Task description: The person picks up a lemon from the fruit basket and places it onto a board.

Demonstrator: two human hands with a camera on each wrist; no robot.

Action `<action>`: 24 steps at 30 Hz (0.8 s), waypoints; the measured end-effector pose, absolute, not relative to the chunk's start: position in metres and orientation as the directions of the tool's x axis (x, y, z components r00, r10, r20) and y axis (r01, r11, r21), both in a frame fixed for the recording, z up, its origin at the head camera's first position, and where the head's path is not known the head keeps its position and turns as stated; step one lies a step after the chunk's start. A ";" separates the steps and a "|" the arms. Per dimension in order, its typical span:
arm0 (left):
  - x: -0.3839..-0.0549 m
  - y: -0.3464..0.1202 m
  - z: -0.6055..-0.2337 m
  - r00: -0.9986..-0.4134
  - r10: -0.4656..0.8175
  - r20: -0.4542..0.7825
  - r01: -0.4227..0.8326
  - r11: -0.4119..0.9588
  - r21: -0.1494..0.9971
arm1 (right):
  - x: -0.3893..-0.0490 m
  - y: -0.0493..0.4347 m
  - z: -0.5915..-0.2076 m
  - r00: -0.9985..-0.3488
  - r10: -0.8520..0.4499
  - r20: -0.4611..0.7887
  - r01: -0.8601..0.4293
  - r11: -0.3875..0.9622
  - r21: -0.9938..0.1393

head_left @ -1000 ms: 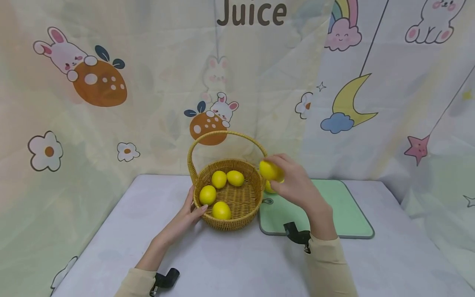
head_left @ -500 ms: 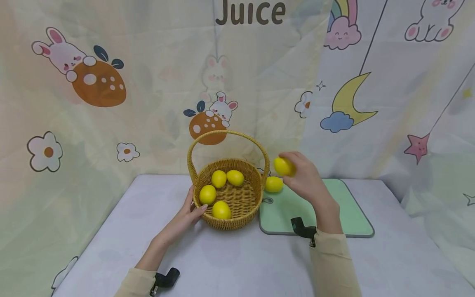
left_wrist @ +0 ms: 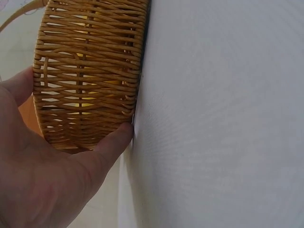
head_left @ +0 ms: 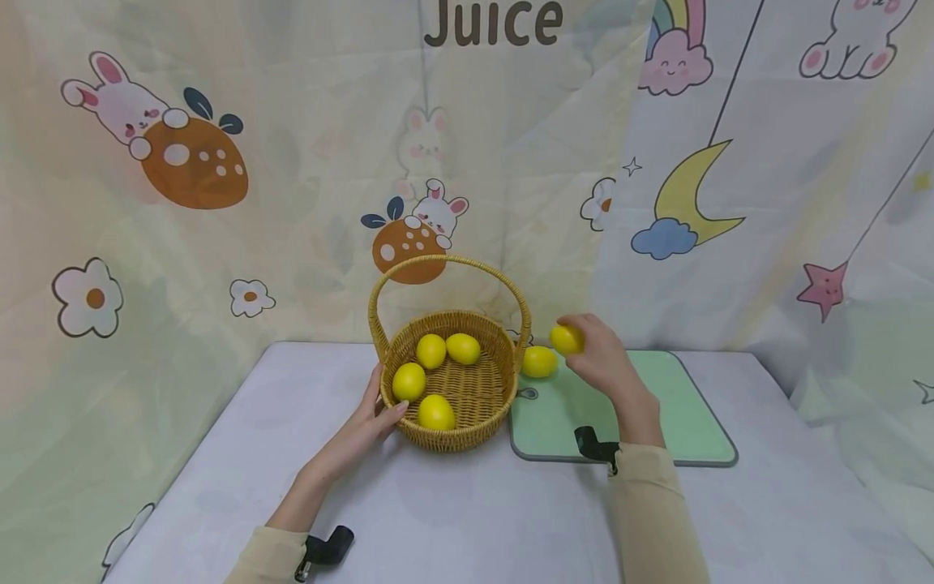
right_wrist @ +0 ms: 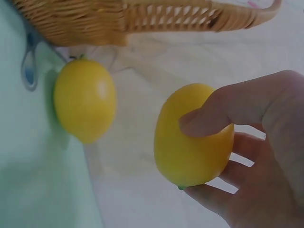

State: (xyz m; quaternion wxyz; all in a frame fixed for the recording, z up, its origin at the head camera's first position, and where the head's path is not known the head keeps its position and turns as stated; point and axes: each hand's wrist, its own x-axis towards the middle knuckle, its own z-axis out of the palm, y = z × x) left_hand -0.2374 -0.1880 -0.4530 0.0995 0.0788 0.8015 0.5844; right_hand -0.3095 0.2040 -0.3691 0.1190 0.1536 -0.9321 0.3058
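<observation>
A wicker basket (head_left: 485, 410) with a tall arched handle stands upright on the table, holding several yellow lemons (head_left: 436, 413). My left hand (head_left: 370, 423) grips its left side, the thumb at the rim; the left wrist view shows the hand (left_wrist: 52, 166) spread against the woven wall (left_wrist: 90, 71). To the right of the basket, my right hand (head_left: 601, 357) pinches a lemon (head_left: 566, 340) between thumb and fingers, raised above the green cutting board (head_left: 620, 414). Another lemon (head_left: 540, 362) lies on the board's back left part, close beside the basket; the right wrist view shows that lemon (right_wrist: 85, 99) whole.
The board's hanging hole (head_left: 527, 393) is next to the basket's right side. A white cloth covers the table (head_left: 467, 519). Behind the table hangs a printed curtain (head_left: 314, 178) with cartoon rabbits and a moon.
My right hand has carried its lemon rightward away from the basket's handle, then slightly down. The lemon on the board has come into fuller view. My left hand and the basket stay put.
</observation>
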 end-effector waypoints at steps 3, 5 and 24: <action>-0.238 -0.188 -0.453 -0.966 0.249 -0.068 0.004 0.280 0.960 | -0.317 0.208 -0.380 -0.926 -0.212 0.314 -0.355 0.771 -0.528; -0.238 -0.188 -0.454 -0.965 0.251 -0.070 0.000 0.268 0.963 | -0.322 0.211 -0.387 -0.926 -0.209 0.313 -0.353 0.774 -0.526; -0.237 -0.187 -0.453 -0.967 0.243 -0.079 -0.008 0.282 0.959 | -0.347 0.221 -0.443 -0.960 -0.184 0.213 -0.271 0.809 -0.522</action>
